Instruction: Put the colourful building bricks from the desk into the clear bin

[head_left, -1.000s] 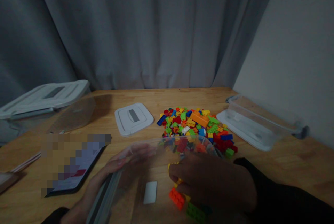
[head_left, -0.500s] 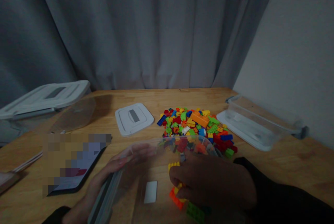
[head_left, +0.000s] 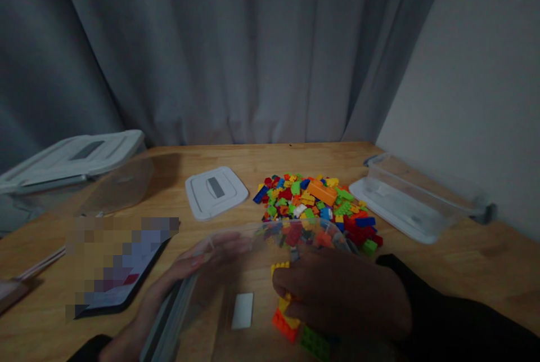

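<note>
"Left grip (head_left: 198,263) status?"

"Closed on the rim of the clear plastic tub (head_left: 236,317), just in front of the brick pile (head_left: 314,204)."

"Right grip (head_left: 341,294)?"

"Curled over glossy yellow and orange bricks (head_left: 283,317); I cannot tell whether it's closed."

No legible text anywhere; device screen (head_left: 120,272) pixelated, unreadable.

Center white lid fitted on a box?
No, the white lid lies flat on the wooden table with no box under it, left of the brick pile.
</note>
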A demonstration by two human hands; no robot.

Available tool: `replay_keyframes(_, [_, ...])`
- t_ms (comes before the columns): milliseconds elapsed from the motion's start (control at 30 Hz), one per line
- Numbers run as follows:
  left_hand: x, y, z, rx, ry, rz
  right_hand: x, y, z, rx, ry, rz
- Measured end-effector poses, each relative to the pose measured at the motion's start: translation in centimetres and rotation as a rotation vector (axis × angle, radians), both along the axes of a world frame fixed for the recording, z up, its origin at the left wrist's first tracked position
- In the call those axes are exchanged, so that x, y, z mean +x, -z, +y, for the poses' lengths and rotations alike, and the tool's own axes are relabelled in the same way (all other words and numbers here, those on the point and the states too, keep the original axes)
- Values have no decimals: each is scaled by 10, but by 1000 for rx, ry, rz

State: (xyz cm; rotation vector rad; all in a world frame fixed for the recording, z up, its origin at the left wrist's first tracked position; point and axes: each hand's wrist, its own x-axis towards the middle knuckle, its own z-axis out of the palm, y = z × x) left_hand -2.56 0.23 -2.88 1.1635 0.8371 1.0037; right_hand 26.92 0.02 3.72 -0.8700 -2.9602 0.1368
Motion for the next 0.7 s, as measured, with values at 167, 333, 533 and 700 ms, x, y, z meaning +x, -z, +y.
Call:
replay_keyframes(167, [1,-3,0,-104,-15,-130,0,3,1,-7,-7,-1])
replay_keyframes(333, [5,-6,0,-124,14,-199,0,5,2,-25,-6,-2])
replay_keyframes(533, [7,-10,1,-102,-46,-103,1,6,2,-37,-8,-11])
replay_keyframes(700, [12,-15,-3,-44,-40,-56,1,5,3,-65,-27,-27])
